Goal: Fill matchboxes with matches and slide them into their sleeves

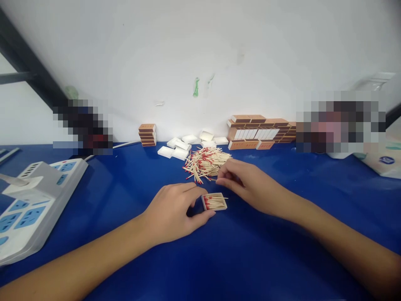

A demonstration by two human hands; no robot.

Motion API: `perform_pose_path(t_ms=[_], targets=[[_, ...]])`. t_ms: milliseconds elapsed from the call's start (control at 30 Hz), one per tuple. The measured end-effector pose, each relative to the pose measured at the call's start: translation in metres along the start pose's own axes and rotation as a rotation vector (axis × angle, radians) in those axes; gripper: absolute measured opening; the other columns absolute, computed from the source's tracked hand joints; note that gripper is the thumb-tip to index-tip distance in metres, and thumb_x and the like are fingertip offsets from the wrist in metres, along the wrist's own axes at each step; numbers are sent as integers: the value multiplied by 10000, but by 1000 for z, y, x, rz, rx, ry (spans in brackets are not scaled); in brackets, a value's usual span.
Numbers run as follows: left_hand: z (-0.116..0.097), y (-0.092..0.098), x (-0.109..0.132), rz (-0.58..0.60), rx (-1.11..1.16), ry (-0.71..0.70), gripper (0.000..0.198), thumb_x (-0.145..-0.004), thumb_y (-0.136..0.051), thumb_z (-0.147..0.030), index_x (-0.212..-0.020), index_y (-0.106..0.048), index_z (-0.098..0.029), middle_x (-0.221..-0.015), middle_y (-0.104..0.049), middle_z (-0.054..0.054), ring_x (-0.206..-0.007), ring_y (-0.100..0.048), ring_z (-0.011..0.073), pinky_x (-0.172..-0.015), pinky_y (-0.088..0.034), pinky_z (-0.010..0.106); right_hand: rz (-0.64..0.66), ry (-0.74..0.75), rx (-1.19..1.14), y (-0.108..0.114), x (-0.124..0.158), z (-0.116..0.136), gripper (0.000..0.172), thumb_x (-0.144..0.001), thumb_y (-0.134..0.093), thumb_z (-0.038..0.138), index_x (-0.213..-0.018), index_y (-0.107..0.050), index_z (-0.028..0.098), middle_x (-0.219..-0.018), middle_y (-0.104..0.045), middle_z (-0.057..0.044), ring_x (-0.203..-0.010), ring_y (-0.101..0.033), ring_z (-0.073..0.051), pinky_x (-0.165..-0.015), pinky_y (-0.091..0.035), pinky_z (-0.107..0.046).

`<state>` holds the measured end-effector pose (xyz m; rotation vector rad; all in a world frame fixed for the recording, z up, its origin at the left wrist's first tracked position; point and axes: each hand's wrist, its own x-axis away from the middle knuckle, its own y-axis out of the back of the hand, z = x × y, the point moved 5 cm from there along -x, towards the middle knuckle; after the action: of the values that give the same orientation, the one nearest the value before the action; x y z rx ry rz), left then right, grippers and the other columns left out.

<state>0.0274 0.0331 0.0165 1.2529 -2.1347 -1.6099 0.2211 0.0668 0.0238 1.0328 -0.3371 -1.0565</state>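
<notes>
My left hand [175, 213] rests on the table, its thumb and forefinger around the left end of a small white matchbox tray [217, 208]. Red-tipped matches [214, 202] lie in that tray, mostly heads to the left, with one sticking out past the right rim. Behind it is a loose heap of matches [208, 161]. My right hand [247, 184] is at the heap's right front edge, thumb and forefinger pinched together; a thin match end seems to show at the fingertips, the rest hidden.
Several empty white trays [180, 153] lie behind the heap. A short stack of matchboxes [147, 134] stands left of them, and a larger wall of matchboxes [250, 144] to the right. A white power strip [59, 209] occupies the left; a pale packet [384, 154] sits far right.
</notes>
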Motion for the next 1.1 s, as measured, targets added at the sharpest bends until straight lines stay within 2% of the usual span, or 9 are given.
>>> perform_pose_path(t_ms=[133,167,300,367,533,733,933,1100], targets=[[1,0,-1,-8,-8,15,246,-951,-717,-427,-1058,-754,-209,-750,-633,-26,-615,-550,129,-597,-391,275,161,105,-48,-4,5,12,186,-1051,-602,288,-884,-637,213,-888,-654,-16,-765,-572,-151,-679,-418,-274],[1,0,-1,-8,-8,19,242,-948,-720,-424,-1055,-753,-209,-750,-631,-26,-614,-549,129,-596,-393,274,145,109,-40,-4,4,11,186,-1051,-600,280,-883,-638,211,-887,-649,-18,-771,-575,-152,-685,-424,-275],[1,0,-2,4,-3,10,242,-943,-730,-409,-1083,-755,-212,-761,-632,-27,-620,-556,128,-604,-412,273,-62,77,79,-2,-5,-10,84,-1039,-616,264,-1010,-667,204,-963,-640,-47,-821,-592,-176,-721,-446,-296],[1,0,-2,11,-6,2,249,-950,-724,-414,-1097,-756,-215,-767,-637,-26,-623,-560,129,-606,-417,273,-93,65,130,-4,-9,-20,87,-1030,-637,277,-1062,-674,205,-1018,-636,-61,-844,-600,-186,-730,-455,-305],[0,0,-1,9,-13,9,266,-950,-722,-431,-1103,-757,-215,-777,-648,-21,-633,-576,134,-614,-425,279,-38,71,159,-10,-16,-24,109,-1034,-634,256,-941,-635,199,-984,-638,-53,-831,-605,-186,-726,-460,-303],[0,0,-1,10,-7,13,264,-948,-720,-430,-1103,-758,-219,-778,-651,-22,-636,-581,134,-612,-423,279,47,3,294,-10,-15,-25,115,-1045,-602,238,-938,-587,199,-994,-644,-61,-808,-619,-196,-710,-447,-316],[2,-1,-2,12,-7,15,266,-953,-713,-430,-1111,-753,-220,-772,-644,-24,-632,-576,130,-613,-430,278,47,31,264,-5,-10,-23,150,-1066,-567,300,-948,-573,208,-1005,-640,-62,-812,-617,-195,-715,-458,-309],[3,-1,-2,13,5,38,273,-950,-714,-442,-1108,-753,-222,-757,-629,-30,-615,-556,125,-605,-424,278,41,20,269,-4,-9,-25,127,-1057,-562,255,-940,-577,211,-990,-639,-58,-790,-621,-192,-702,-448,-301]])
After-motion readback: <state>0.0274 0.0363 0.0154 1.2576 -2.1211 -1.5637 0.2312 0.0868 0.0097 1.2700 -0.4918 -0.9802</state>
